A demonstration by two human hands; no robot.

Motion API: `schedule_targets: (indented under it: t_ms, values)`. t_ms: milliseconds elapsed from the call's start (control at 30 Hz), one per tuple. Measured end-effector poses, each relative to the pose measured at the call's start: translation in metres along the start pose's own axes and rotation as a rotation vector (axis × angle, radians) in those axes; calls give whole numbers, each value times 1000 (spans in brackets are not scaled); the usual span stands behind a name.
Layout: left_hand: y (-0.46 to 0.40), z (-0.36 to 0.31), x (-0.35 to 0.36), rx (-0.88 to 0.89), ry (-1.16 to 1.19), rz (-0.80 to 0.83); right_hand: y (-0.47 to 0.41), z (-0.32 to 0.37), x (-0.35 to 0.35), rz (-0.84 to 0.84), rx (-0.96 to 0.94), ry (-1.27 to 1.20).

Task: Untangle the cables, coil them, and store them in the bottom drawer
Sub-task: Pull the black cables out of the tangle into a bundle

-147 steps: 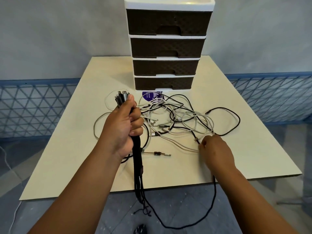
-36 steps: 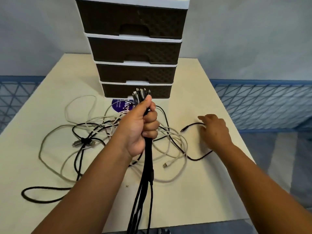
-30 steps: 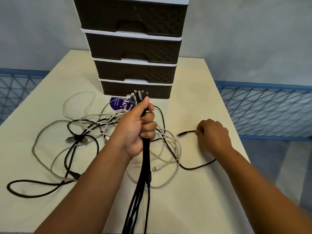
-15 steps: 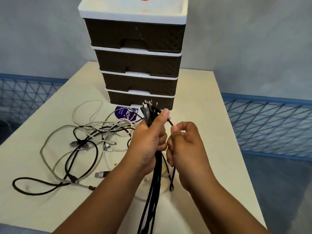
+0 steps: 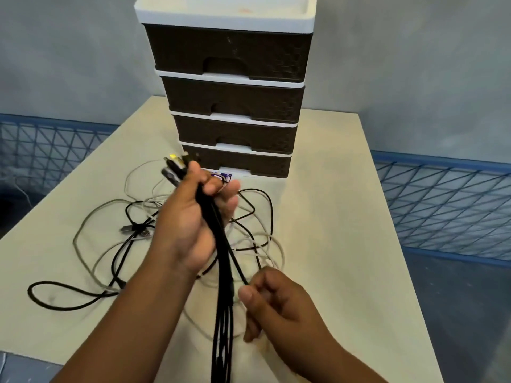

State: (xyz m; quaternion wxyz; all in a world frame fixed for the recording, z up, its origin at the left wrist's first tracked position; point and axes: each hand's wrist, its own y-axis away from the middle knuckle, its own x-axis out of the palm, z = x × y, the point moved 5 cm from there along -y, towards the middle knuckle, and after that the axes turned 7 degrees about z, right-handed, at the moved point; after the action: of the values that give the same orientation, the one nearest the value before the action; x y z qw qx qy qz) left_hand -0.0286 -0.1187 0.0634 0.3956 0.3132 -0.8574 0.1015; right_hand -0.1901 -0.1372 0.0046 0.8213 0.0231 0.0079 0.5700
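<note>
My left hand [image 5: 190, 217] holds a bundle of black cables [image 5: 224, 272] upright above the table, plug ends sticking out past the thumb, the rest hanging down past the table's front edge. Its fingers are partly loosened around the bundle. Lower down, my right hand [image 5: 276, 302] pinches one thin black cable of that bundle. A tangle of white and black cables [image 5: 119, 239] lies on the table behind and left of my hands. The bottom drawer [image 5: 260, 163] of the dark brown drawer unit is closed.
The white-framed drawer unit [image 5: 229, 23] stands at the back middle of the cream table [image 5: 340, 217]. A purple label [image 5: 221, 176] lies in front of it. Blue mesh fencing [image 5: 448, 205] runs along both sides beyond the table edges.
My right hand picked a black cable end off the table's right side, brought it to the bundle in my left hand, then slid down along that cable. The left fingers loosened.
</note>
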Motion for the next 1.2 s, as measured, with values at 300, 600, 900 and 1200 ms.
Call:
schedule_targets:
  t_ms: [300, 600, 900, 1200]
  values:
    - [1, -50, -12, 147, 106, 85, -32, -2, -81, -118, -286, 952]
    - [1, -50, -17, -16, -37, -51, -69, 116, -93, -449, -499, 671]
    - [2, -12, -35, -264, -136, -221, -54, 122, -16, 222, -537, 353]
    - [32, -36, -7, -212, -447, 59, -131, 50, 1, 216, -50, 412]
